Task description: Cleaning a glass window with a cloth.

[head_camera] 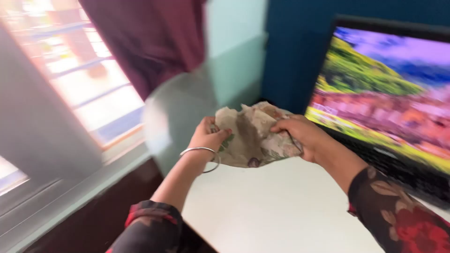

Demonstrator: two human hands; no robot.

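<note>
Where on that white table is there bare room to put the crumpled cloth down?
The white table lies bare in front of the person, between the two forearms and down to its near edge. To the right it is crowded: the laptop fills that side. Both the left hand and right hand grip the crumpled cloth above the table's far end.

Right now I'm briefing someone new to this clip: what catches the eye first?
Both hands grip a crumpled patterned cloth above the white table: the left hand on its left edge, the right hand on its right. At right, an open laptop glows with a bright landscape; at left, a sunlit window.
</note>
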